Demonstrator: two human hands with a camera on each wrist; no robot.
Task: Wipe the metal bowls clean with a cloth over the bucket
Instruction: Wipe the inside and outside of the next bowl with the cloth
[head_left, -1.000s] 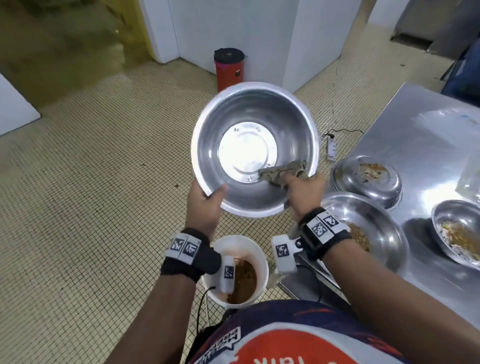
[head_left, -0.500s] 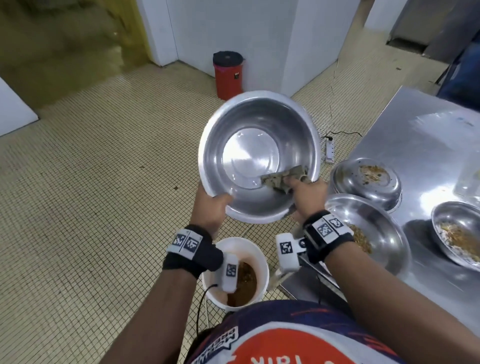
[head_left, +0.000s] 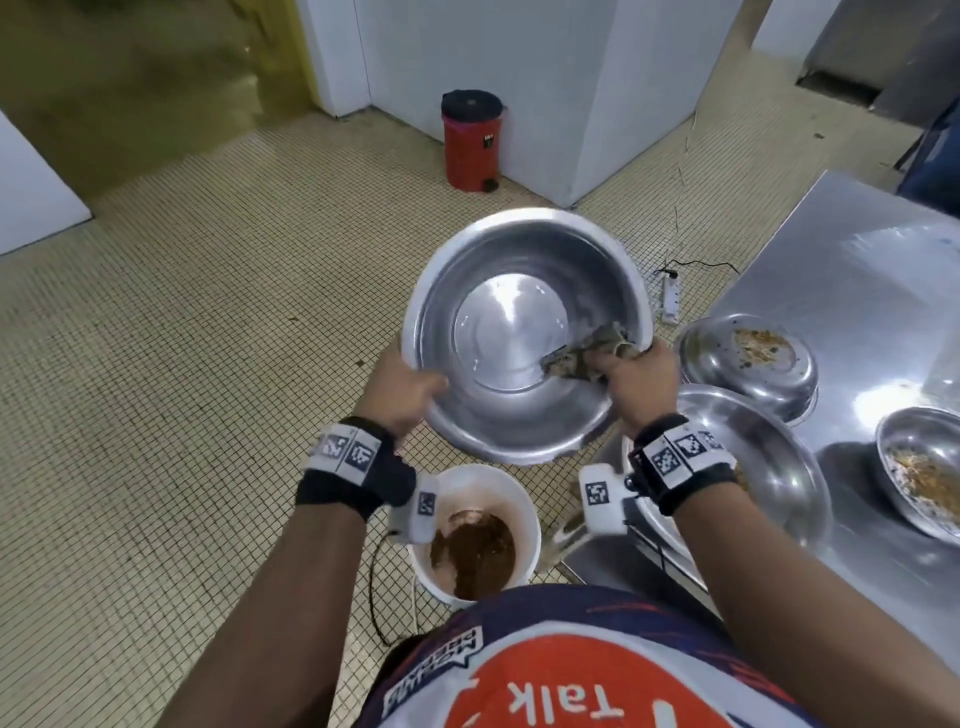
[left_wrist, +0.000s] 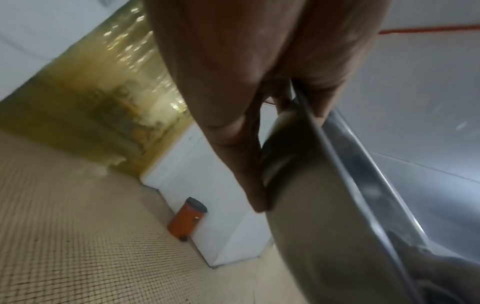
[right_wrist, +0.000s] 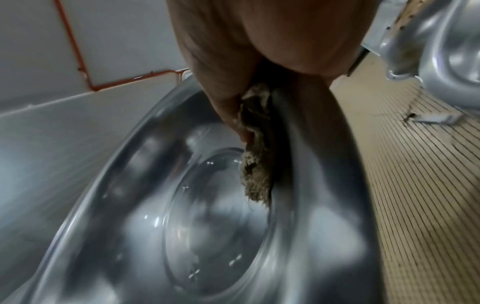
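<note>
Steel gleams where the left hand (head_left: 402, 387) grips the near rim of the large bowl (head_left: 524, 332), thumb inside and fingers (left_wrist: 233, 131) curled behind its wall. The right hand (head_left: 641, 379) pinches a soiled cloth (head_left: 584, 353) against the inner right wall. Held tilted, the bowl hangs over the floor, just beyond the white bucket (head_left: 475, 535) of brown slops. Only the right wrist view shows the cloth's frayed end (right_wrist: 257, 185) reaching the flat base. Compared with half a second ago, the bowl sits lower and closer in the head view, and three dirty bowls (head_left: 748, 358) remain on the counter (head_left: 857, 270).
</note>
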